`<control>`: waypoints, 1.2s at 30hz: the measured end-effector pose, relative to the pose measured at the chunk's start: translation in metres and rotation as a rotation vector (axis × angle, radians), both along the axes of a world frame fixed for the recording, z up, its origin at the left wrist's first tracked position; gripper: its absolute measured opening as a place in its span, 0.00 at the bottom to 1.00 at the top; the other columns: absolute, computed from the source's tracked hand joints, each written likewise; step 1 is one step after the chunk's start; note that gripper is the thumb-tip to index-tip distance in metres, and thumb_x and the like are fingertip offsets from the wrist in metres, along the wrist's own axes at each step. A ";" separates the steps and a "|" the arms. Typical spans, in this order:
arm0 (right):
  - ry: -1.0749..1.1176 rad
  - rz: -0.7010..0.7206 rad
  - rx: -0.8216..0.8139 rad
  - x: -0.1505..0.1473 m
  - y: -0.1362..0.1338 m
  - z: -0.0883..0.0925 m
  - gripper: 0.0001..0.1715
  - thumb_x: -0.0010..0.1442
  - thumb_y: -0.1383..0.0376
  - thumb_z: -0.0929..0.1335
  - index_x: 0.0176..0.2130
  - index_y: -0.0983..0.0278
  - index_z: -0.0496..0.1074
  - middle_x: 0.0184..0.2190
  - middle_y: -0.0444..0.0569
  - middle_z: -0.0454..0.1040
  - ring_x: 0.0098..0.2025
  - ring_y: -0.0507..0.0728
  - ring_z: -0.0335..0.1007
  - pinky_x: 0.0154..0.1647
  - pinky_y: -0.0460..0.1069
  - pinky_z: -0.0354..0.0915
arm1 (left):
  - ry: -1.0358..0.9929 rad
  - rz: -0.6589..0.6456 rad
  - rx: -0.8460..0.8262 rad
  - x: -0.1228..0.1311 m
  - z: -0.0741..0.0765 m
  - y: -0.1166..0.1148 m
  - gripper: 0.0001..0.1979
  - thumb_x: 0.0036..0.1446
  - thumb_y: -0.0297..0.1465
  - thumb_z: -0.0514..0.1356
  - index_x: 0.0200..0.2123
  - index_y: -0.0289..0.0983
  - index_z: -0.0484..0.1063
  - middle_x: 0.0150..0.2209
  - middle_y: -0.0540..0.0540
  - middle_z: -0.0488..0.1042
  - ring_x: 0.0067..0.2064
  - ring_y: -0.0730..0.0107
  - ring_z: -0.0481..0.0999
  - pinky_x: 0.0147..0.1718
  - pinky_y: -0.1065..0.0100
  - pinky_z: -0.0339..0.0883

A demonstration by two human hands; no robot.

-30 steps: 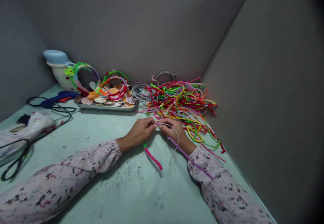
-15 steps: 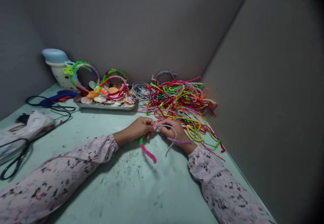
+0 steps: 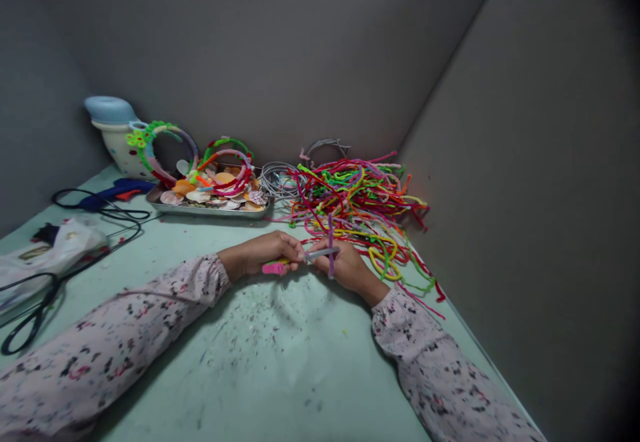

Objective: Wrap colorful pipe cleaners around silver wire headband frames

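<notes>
Above a pale green table (image 3: 310, 375), a grey wire (image 3: 321, 254) spans the small gap between a person's two hands, its free end reaching in front of the right. Crossing it, one end of a purple stem (image 3: 331, 235) stands nearly upright. The left hand (image 3: 270, 254) grips the wire between thumb and fingers; a fuzzy pink tip (image 3: 274, 269) with a bit of yellow pokes out beneath. The right hand (image 3: 347, 267), fingers bent, pinches the purple stem close by the left fingertips. Both wrists emerge from flowered sleeves (image 3: 165, 322).

Just beyond the hands, a tangle of bright stems (image 3: 357, 192) spreads toward the right wall. Coiled wire (image 3: 280, 181) lies beside it, next to a metal tray (image 3: 215, 213) of shells (image 3: 199, 197), with colourful hoops (image 3: 193, 145) propped there. At far left are a blue-lidded pot (image 3: 120, 149), a blue tool (image 3: 100, 199), a looped black cord (image 3: 135, 230) and a plastic bag (image 3: 75, 245).
</notes>
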State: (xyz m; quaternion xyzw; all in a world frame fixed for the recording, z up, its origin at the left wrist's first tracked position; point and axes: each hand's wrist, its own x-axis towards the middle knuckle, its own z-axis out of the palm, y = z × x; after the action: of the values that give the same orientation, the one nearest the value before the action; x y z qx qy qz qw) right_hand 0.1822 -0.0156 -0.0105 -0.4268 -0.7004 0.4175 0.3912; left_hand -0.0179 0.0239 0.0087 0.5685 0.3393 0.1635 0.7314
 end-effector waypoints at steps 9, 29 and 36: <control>0.127 0.062 -0.120 -0.003 0.000 -0.005 0.13 0.51 0.60 0.72 0.38 0.63 0.76 0.24 0.44 0.73 0.23 0.50 0.65 0.23 0.44 0.61 | -0.025 -0.089 -0.095 -0.004 -0.008 0.008 0.05 0.47 0.29 0.63 0.25 0.32 0.73 0.19 0.50 0.70 0.15 0.81 0.63 0.13 0.77 0.54; 0.154 0.010 -0.119 -0.003 0.002 -0.006 0.11 0.51 0.66 0.70 0.37 0.64 0.74 0.25 0.44 0.73 0.23 0.50 0.68 0.23 0.44 0.63 | -0.056 -0.012 0.053 0.000 -0.005 0.003 0.10 0.49 0.34 0.63 0.23 0.33 0.70 0.17 0.53 0.65 0.16 0.81 0.60 0.15 0.75 0.49; 0.272 0.054 -0.257 -0.003 0.001 0.001 0.14 0.50 0.65 0.70 0.39 0.64 0.68 0.24 0.41 0.72 0.21 0.49 0.68 0.21 0.43 0.62 | -0.103 0.048 -0.006 0.000 -0.011 0.008 0.10 0.50 0.34 0.63 0.27 0.32 0.70 0.19 0.52 0.66 0.18 0.80 0.61 0.16 0.77 0.53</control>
State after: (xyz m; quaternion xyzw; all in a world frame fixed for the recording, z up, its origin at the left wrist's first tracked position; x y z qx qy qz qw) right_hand 0.1793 -0.0147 -0.0099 -0.3936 -0.5932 0.5677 0.4133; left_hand -0.0182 0.0317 -0.0026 0.5490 0.3153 0.2089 0.7454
